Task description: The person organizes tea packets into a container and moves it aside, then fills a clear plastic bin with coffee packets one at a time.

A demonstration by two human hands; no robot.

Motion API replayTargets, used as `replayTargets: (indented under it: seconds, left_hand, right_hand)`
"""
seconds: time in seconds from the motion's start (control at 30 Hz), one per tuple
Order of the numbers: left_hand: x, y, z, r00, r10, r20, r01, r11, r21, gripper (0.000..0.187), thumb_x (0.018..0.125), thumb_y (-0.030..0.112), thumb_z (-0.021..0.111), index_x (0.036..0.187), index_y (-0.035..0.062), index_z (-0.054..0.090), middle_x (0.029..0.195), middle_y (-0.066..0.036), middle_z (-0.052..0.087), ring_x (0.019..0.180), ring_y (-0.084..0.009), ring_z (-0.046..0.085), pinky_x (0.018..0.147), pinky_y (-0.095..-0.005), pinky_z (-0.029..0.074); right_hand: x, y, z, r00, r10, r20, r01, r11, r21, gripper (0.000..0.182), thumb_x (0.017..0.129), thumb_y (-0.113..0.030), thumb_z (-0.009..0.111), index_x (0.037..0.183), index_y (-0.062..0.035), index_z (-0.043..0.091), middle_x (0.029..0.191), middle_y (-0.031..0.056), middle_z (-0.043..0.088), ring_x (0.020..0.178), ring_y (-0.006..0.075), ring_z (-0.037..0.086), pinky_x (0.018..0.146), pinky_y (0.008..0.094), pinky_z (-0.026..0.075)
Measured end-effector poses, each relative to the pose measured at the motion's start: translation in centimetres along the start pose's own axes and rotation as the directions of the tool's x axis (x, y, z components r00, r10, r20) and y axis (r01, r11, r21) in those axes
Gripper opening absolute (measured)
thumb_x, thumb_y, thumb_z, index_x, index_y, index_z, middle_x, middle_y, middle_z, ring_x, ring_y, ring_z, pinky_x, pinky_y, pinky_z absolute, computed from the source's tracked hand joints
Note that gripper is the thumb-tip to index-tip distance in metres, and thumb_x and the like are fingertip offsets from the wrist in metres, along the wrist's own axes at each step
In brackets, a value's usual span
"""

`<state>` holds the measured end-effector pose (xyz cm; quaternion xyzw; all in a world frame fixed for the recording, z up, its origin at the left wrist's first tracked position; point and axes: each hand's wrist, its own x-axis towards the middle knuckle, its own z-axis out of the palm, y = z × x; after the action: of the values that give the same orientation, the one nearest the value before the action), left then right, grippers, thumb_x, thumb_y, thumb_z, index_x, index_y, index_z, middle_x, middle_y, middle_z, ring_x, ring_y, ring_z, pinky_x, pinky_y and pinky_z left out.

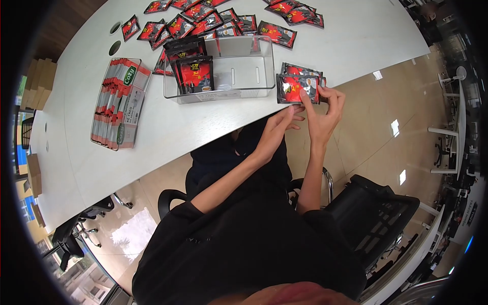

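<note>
My right hand (325, 114) grips red-and-black coffee sachets (292, 90) near the table's front edge, thumb on the front one and fingers curled round the right side. Just below their lower edge is my left hand (277, 132), its fingers stretched out and holding nothing. To the left stands a clear plastic bin (223, 95), with several coffee sachets (197, 73) upright in its left end. The right part of the bin's slotted floor shows bare.
Many loose coffee sachets (203, 23) lie behind the bin, with another pile (295, 11) farther right. A second clear bin (136, 122), packed with red-and-white packets, stands at the left on the white table (173, 132). A black mesh chair (373, 213) is at my right.
</note>
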<state>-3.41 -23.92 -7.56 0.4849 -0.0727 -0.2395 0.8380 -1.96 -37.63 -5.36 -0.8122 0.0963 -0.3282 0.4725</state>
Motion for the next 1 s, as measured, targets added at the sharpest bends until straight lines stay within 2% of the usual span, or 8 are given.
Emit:
replayTargets:
  seconds: [0.1, 0.23, 0.4, 0.5, 0.73, 0.8, 0.9, 1.0]
  left_hand:
    - [0.4, 0.5, 0.6, 0.997, -0.057, 0.042, 0.059, 0.997, -0.044, 0.058, 0.113, 0.038, 0.04, 0.151, -0.0054, 0.044, 0.136, -0.013, 0.062, 0.118, -0.0178, 0.061, 0.099, -0.033, 0.049]
    - [1.0, 1.0, 1.5, 0.989, -0.109, 0.098, 0.123, 0.982, -0.146, 0.058, 0.114, 0.039, 0.037, 0.15, -0.0053, 0.044, 0.136, -0.013, 0.062, 0.122, -0.0202, 0.06, 0.102, -0.0368, 0.049]
    - [1.5, 2.2, 2.1, 0.983, -0.167, 0.081, 0.18, 0.967, -0.182, 0.061, 0.114, 0.043, 0.033, 0.151, -0.0043, 0.042, 0.14, -0.013, 0.059, 0.127, -0.0224, 0.057, 0.107, -0.0395, 0.046]
    - [1.6, 1.7, 2.6, 0.985, -0.159, 0.062, 0.17, 0.956, -0.241, 0.061, 0.114, 0.045, 0.032, 0.149, -0.0039, 0.043, 0.141, -0.013, 0.057, 0.129, -0.0225, 0.056, 0.109, -0.0396, 0.044]
    - [1.1, 0.4, 4.4, 0.99, -0.109, -0.09, 0.07, 0.931, -0.358, 0.052, 0.114, 0.044, 0.034, 0.137, 0.0008, 0.05, 0.138, -0.009, 0.058, 0.13, -0.017, 0.055, 0.111, -0.0367, 0.043]
    - [-0.1, 0.1, 4.7, 0.988, -0.091, -0.125, 0.046, 0.944, -0.327, 0.048, 0.114, 0.042, 0.035, 0.134, 0.0022, 0.053, 0.131, -0.007, 0.061, 0.124, -0.0135, 0.057, 0.108, -0.0335, 0.044]
    - [-1.7, -0.1, 4.3, 0.974, 0.159, -0.161, -0.127, 0.973, 0.195, 0.039, 0.115, 0.033, 0.039, 0.12, 0.0005, 0.06, 0.101, -0.003, 0.061, 0.09, -0.0058, 0.051, 0.078, -0.0237, 0.044]
    - [-3.1, 5.2, 4.1, 0.92, 0.378, -0.101, -0.305, 0.855, 0.419, 0.035, 0.112, 0.026, 0.045, 0.109, -0.0041, 0.062, 0.073, -0.007, 0.059, 0.062, -0.0129, 0.045, 0.058, -0.0328, 0.04]
  right_hand:
    - [1.3, -1.4, -0.1, 0.997, -0.053, 0.057, 0.07, 0.933, -0.354, 0.039, 0.078, -0.026, 0.088, 0.105, -0.0061, 0.068, 0.117, 0.0112, 0.057, 0.113, 0.0312, 0.056, 0.104, 0.045, 0.042]
    - [4.2, -2.3, 0.2, 0.954, -0.294, 0.053, 0.293, 0.885, -0.363, 0.043, 0.082, -0.029, 0.083, 0.115, -0.0084, 0.067, 0.117, 0.0114, 0.06, 0.118, 0.0335, 0.053, 0.109, 0.0449, 0.036]
    - [7.3, -1.0, -0.4, 0.816, -0.264, 0.515, 0.411, 0.891, -0.195, 0.047, 0.087, -0.027, 0.077, 0.128, -0.0108, 0.063, 0.122, 0.0136, 0.06, 0.119, 0.0332, 0.055, 0.104, 0.0466, 0.041]
    - [6.9, -2.6, -0.6, 0.855, -0.029, 0.517, 0.198, 0.941, -0.274, 0.046, 0.086, -0.023, 0.077, 0.128, -0.0103, 0.063, 0.118, 0.0144, 0.06, 0.116, 0.0336, 0.057, 0.099, 0.047, 0.045]
    - [1.5, -4.0, -2.1, 0.926, -0.025, 0.376, 0.051, 0.997, -0.06, 0.045, 0.086, -0.008, 0.076, 0.129, -0.007, 0.061, 0.116, 0.0151, 0.057, 0.108, 0.032, 0.061, 0.091, 0.041, 0.051]
    - [-0.2, -4.3, -2.7, 0.96, -0.072, 0.27, 0.079, 0.997, -0.017, 0.041, 0.09, -0.008, 0.074, 0.129, -0.0045, 0.061, 0.116, 0.0154, 0.056, 0.107, 0.0304, 0.06, 0.093, 0.0384, 0.049]
    - [-2.1, -5.0, -3.8, 0.975, -0.084, 0.206, 0.076, 0.996, 0.048, 0.035, 0.096, -0.006, 0.068, 0.129, 0.0007, 0.059, 0.12, 0.0148, 0.056, 0.109, 0.0258, 0.058, 0.095, 0.0356, 0.047]
    - [-2.4, -6.8, -3.8, 0.987, -0.081, 0.137, 0.041, 0.961, 0.274, 0.029, 0.1, -0.003, 0.063, 0.127, 0.004, 0.058, 0.122, 0.0128, 0.056, 0.113, 0.0205, 0.056, 0.098, 0.0342, 0.046]
